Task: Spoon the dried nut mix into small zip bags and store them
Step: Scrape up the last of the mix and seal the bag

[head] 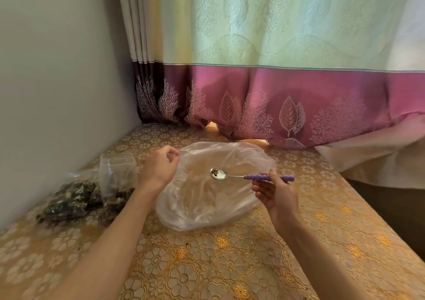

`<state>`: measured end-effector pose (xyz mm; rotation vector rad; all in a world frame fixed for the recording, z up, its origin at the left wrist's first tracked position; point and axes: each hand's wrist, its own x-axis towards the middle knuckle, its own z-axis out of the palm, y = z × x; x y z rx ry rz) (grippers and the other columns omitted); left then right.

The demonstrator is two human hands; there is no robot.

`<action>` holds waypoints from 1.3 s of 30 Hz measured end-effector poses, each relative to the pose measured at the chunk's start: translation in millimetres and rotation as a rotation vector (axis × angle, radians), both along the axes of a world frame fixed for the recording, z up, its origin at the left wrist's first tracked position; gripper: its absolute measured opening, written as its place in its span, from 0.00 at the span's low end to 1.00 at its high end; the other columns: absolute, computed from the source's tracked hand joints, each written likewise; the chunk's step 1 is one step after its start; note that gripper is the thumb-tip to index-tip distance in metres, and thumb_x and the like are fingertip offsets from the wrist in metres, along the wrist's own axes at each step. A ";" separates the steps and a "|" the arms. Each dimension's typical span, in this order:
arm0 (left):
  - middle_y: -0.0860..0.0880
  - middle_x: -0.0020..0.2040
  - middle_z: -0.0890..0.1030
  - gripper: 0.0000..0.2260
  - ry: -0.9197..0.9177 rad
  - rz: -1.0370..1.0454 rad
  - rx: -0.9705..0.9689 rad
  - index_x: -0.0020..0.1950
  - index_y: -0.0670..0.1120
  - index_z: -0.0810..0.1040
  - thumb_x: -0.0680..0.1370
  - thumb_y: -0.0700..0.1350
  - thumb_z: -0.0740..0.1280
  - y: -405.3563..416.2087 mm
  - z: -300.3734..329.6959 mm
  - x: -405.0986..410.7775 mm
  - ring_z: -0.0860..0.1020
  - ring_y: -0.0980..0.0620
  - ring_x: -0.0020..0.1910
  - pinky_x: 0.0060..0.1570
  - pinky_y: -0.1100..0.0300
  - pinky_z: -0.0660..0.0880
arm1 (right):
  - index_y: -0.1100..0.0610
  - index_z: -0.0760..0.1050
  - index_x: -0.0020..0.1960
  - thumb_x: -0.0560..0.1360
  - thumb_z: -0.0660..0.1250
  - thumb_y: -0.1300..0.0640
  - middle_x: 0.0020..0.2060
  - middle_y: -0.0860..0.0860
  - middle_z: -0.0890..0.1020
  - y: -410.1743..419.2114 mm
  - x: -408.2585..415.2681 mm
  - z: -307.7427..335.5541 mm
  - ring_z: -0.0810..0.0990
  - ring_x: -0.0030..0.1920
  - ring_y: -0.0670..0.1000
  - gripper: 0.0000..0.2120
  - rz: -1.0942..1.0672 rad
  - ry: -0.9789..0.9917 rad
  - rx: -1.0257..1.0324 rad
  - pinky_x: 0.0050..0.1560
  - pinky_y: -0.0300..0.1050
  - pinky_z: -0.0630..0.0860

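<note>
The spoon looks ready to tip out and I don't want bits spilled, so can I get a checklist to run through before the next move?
1. Spoon loaded: ok, a small dark piece sits in its bowl.
2. Right hand grips the purple handle: ok, fingers curl round it.
3. Spoon level: ok, the bowl faces up above the large clear bag.
4. Left hand holding the large bag's rim: cannot tell, its fingertips pinch beside the edge.
5. Small zip bag held open to receive: not ok, it stands untouched to the left, its mouth unclear.
6. Filled bags out of the way: ok, against the wall.
</note>
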<state>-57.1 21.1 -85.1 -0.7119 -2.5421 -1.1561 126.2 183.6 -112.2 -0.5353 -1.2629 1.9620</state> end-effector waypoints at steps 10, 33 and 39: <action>0.50 0.54 0.77 0.11 0.396 -0.243 0.102 0.59 0.44 0.76 0.77 0.39 0.66 -36.1 25.9 24.6 0.75 0.57 0.50 0.50 0.66 0.73 | 0.63 0.77 0.40 0.81 0.58 0.55 0.38 0.59 0.85 -15.4 -20.9 34.8 0.79 0.30 0.49 0.17 0.026 0.043 0.107 0.30 0.36 0.75; 0.72 0.50 0.68 0.42 -0.350 -0.246 0.227 0.72 0.55 0.59 0.62 0.62 0.71 -155.2 -46.8 -7.4 0.71 0.76 0.46 0.43 0.73 0.66 | 0.60 0.76 0.55 0.79 0.61 0.60 0.47 0.53 0.85 -106.7 -94.6 69.2 0.81 0.41 0.50 0.08 0.604 -0.014 0.534 0.36 0.39 0.78; 0.68 0.51 0.71 0.27 -0.394 -0.247 0.183 0.57 0.65 0.62 0.63 0.59 0.72 -154.6 -50.2 -10.6 0.72 0.70 0.50 0.41 0.74 0.67 | 0.58 0.76 0.58 0.79 0.62 0.59 0.52 0.52 0.84 -92.5 -86.3 67.1 0.82 0.45 0.52 0.10 0.670 -0.008 0.568 0.37 0.39 0.77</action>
